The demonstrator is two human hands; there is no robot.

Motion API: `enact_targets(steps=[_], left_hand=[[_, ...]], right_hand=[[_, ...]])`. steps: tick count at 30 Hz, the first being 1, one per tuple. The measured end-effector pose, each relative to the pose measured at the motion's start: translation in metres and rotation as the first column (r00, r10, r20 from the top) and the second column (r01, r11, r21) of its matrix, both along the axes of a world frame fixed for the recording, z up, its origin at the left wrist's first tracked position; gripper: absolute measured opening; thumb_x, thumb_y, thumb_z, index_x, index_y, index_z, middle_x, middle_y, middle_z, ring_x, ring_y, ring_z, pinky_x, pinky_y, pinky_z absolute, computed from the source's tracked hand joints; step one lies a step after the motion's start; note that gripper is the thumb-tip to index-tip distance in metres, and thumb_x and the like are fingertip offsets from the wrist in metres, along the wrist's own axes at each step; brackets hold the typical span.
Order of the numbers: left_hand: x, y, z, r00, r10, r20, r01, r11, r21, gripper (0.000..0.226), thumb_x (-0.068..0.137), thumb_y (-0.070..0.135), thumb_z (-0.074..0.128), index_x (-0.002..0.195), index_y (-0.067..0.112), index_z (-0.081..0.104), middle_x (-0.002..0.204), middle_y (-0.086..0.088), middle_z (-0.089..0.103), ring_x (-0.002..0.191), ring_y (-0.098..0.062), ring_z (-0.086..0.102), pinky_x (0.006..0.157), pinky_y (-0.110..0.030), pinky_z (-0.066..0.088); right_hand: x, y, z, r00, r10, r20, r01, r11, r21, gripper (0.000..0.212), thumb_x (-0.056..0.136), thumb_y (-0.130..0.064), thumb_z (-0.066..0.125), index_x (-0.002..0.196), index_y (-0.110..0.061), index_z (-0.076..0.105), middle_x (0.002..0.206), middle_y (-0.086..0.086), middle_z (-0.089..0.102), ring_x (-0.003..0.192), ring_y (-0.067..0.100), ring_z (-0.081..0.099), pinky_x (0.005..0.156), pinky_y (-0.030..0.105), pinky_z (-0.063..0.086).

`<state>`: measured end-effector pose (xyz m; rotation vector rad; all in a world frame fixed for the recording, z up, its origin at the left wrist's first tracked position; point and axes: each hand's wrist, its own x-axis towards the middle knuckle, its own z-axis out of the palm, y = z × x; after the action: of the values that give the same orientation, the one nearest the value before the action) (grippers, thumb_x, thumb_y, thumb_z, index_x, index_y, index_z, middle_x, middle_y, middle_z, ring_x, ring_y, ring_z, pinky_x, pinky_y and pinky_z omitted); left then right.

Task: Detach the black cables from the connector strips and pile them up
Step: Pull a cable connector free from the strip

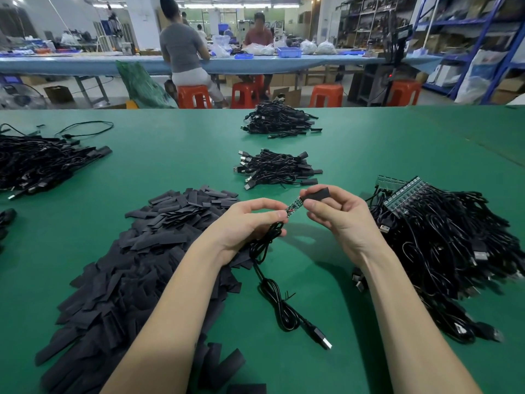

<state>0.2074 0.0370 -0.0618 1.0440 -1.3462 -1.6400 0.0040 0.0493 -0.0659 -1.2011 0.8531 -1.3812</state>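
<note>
My left hand pinches a black cable just below the small green circuit board at its end. The cable hangs down in loops to the green table, and its USB plug lies there. My right hand holds a flat black sleeve at the board's far tip. To the right lies a large heap of black cables still joined to green connector strips. A small pile of loose cables sits just beyond my hands.
A big heap of flat black sleeves spreads at my left. Another cable pile lies farther back, and a wide one at the far left. Beyond the table, people sit on orange stools at a blue bench.
</note>
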Motion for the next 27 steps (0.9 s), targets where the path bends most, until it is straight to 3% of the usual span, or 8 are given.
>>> enact_targets(steps=[5, 10, 15, 19, 21, 24, 27], left_hand=[[0.004, 0.001, 0.002, 0.999, -0.025, -0.038, 0.026, 1.000, 0.010, 0.015, 0.074, 0.026, 0.080, 0.089, 0.024, 0.082, 0.086, -0.001, 0.076, 0.073, -0.017, 0.073, 0.067, -0.017, 0.054], [0.007, 0.001, 0.005, 0.999, -0.042, -0.001, 0.042, 0.999, -0.003, 0.014, 0.078, 0.021, 0.079, 0.091, 0.020, 0.081, 0.086, -0.001, 0.075, 0.073, -0.015, 0.072, 0.067, -0.017, 0.053], [0.009, -0.001, 0.004, 0.997, -0.057, 0.056, 0.060, 0.996, -0.062, 0.015, 0.074, 0.022, 0.083, 0.089, 0.023, 0.081, 0.086, 0.000, 0.076, 0.075, -0.017, 0.073, 0.072, -0.018, 0.054], [0.013, 0.001, 0.005, 0.992, -0.098, 0.079, 0.103, 0.993, -0.065, 0.014, 0.074, 0.023, 0.084, 0.088, 0.024, 0.080, 0.089, -0.003, 0.076, 0.072, -0.015, 0.071, 0.064, -0.013, 0.050], [0.014, 0.002, 0.006, 0.989, -0.127, 0.079, 0.132, 0.989, -0.066, 0.017, 0.074, 0.025, 0.086, 0.089, 0.023, 0.080, 0.089, -0.003, 0.076, 0.071, -0.013, 0.071, 0.060, -0.010, 0.047], [0.014, 0.004, 0.009, 0.985, -0.164, 0.054, 0.167, 0.984, -0.063, 0.026, 0.076, 0.023, 0.083, 0.101, 0.018, 0.074, 0.089, -0.005, 0.076, 0.070, -0.013, 0.070, 0.060, -0.009, 0.047], [0.014, 0.005, 0.012, 0.979, -0.187, 0.082, 0.193, 0.978, -0.074, 0.032, 0.080, 0.019, 0.080, 0.107, 0.015, 0.064, 0.087, -0.005, 0.076, 0.070, -0.013, 0.069, 0.058, -0.011, 0.045]], right_hand=[[-0.001, 0.001, 0.001, 0.997, 0.069, 0.024, -0.069, 0.998, -0.006, 0.023, 0.067, -0.021, 0.083, 0.089, -0.027, 0.080, 0.106, 0.000, 0.077, 0.098, 0.009, 0.069, 0.088, 0.027, 0.058], [-0.006, 0.004, 0.003, 0.988, 0.151, 0.016, -0.151, 0.988, 0.025, 0.023, 0.073, -0.008, 0.077, 0.087, -0.026, 0.080, 0.108, 0.001, 0.077, 0.094, 0.007, 0.071, 0.081, 0.026, 0.059], [-0.009, 0.003, 0.005, 0.978, 0.150, -0.147, -0.152, 0.988, 0.003, 0.025, 0.068, -0.016, 0.085, 0.090, -0.027, 0.080, 0.110, 0.005, 0.077, 0.099, 0.012, 0.072, 0.081, 0.025, 0.058], [-0.010, 0.005, 0.005, 0.962, 0.204, -0.183, -0.207, 0.978, 0.003, 0.029, 0.065, -0.017, 0.091, 0.090, -0.027, 0.080, 0.109, 0.005, 0.077, 0.097, 0.012, 0.071, 0.082, 0.026, 0.058], [-0.011, 0.007, 0.005, 0.958, 0.239, -0.158, -0.237, 0.971, 0.031, 0.029, 0.062, -0.021, 0.090, 0.088, -0.027, 0.080, 0.108, 0.004, 0.077, 0.095, 0.011, 0.071, 0.079, 0.025, 0.057], [-0.009, 0.007, 0.004, 0.965, 0.249, -0.082, -0.242, 0.967, 0.083, 0.031, 0.062, -0.008, 0.092, 0.084, -0.027, 0.080, 0.101, 0.003, 0.078, 0.086, 0.013, 0.072, 0.070, 0.022, 0.055], [-0.001, 0.008, 0.005, 0.951, 0.297, -0.089, -0.289, 0.953, 0.087, 0.023, 0.065, -0.015, 0.086, 0.085, -0.024, 0.080, 0.092, 0.002, 0.077, 0.080, 0.012, 0.069, 0.067, 0.020, 0.053]])
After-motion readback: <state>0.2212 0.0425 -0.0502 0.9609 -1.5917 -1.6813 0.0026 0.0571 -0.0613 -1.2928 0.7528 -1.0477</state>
